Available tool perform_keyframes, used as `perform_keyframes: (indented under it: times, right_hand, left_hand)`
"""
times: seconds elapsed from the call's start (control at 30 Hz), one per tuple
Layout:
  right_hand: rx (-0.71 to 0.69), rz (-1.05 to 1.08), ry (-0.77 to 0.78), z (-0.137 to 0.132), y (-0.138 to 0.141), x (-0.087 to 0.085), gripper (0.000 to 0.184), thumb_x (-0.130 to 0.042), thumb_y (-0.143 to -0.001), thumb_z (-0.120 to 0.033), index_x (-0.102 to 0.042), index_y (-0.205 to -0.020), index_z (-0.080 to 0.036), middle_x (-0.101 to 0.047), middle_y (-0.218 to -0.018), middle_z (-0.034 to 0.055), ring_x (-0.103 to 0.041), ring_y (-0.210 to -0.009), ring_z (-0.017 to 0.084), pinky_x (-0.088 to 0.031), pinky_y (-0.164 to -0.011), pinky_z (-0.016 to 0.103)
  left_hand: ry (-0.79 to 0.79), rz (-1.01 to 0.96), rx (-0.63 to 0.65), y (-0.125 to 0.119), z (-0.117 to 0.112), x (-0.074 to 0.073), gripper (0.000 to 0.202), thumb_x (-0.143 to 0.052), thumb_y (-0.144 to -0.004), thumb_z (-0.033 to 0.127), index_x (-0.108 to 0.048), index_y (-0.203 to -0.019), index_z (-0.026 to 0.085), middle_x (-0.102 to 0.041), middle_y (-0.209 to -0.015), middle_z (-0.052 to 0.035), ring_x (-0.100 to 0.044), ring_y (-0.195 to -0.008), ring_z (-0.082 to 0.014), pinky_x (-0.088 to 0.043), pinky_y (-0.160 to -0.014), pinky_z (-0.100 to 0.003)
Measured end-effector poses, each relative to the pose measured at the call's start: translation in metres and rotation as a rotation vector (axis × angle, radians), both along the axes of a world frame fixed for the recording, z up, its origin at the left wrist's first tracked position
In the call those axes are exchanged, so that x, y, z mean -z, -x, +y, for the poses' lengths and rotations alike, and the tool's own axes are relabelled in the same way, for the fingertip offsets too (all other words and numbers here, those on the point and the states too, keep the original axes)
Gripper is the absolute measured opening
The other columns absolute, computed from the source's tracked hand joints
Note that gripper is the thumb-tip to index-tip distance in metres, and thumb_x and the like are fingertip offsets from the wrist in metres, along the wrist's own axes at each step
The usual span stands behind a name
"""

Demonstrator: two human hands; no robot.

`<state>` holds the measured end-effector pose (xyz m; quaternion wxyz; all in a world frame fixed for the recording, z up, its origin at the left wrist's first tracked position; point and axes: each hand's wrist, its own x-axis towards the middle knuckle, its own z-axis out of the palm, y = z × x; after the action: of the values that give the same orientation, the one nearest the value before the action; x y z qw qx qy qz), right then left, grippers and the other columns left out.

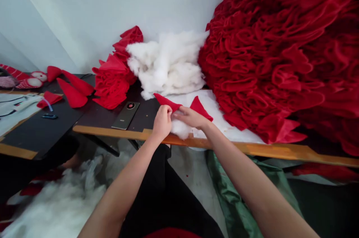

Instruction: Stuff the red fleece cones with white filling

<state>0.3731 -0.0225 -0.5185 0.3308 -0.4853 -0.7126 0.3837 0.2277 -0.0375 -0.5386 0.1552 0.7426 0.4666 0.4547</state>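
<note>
My left hand [163, 120] is closed on the edge of a red felt cone [165, 102], whose tip points up and to the left. Against the cone's open end lies my right hand [193, 116], fingers bent inward toward it; what its fingertips grip is hidden. Below both hands a tuft of white stuffing [181, 129] rests at the table's front edge. Just behind my right wrist lies a second red felt piece [199, 107] on a white sheet [230, 127].
A mound of white stuffing [168, 64] sits at the wall, between a small stack of red felt pieces [113, 77] and a huge red heap [269, 62]. A phone [126, 115] lies left of my hands. Finished-looking red cones [72, 94] are farther left. More stuffing [61, 200] lies below.
</note>
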Motion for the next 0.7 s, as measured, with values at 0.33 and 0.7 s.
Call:
perform_keyframes:
  times: [0.33,0.7]
  right_hand:
    - [0.22,0.507,0.172,0.029,-0.007,0.025,0.02,-0.061,-0.064,-0.032,-0.06,-0.079,-0.019,-0.065,-0.075,0.0026,-0.062,-0.071,0.02,-0.051,-0.067,0.031]
    - [0.101,0.424,0.123,0.019,-0.007,0.05,0.035,-0.06,-0.065,-0.023,-0.058,-0.101,-0.019,-0.061,-0.091,0.0043,-0.06,-0.088,0.022,-0.051,-0.078,0.035]
  left_hand:
    - [0.146,-0.189,0.191,-0.022,0.014,0.005,0.01,-0.04,-0.084,0.014,-0.05,-0.084,0.019,-0.057,-0.086,-0.0051,-0.054,-0.082,-0.018,-0.044,-0.077,-0.032]
    - [0.44,-0.432,0.046,-0.004,0.032,0.016,0.012,-0.059,-0.075,0.022,-0.055,-0.085,0.018,-0.051,-0.071,0.0017,-0.048,-0.065,-0.0122,-0.038,-0.063,-0.024]
